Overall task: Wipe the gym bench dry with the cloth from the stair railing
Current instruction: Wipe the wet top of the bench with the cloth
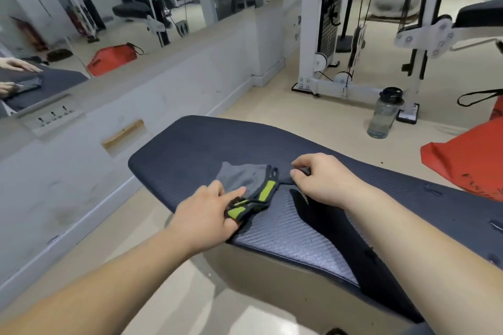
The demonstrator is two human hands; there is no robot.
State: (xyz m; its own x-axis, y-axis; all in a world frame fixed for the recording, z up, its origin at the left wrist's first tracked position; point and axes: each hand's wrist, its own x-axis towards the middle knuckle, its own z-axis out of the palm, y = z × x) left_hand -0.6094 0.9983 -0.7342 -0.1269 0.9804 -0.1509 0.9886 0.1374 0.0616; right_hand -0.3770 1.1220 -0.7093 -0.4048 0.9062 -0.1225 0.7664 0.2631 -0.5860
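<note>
The gym bench has a dark blue ribbed pad and fills the middle of the view. On it lies a grey cloth with black edging and lime-green patches. My left hand grips the cloth's near corner between thumb and fingers at the bench's front edge. My right hand pinches the cloth's far right corner, with its wrist resting on the pad. The cloth is stretched flat between the two hands.
A clear water bottle with a black lid stands on the floor to the right. A red bag lies beside the bench at far right. A white cable machine stands behind. A mirrored wall runs along the left.
</note>
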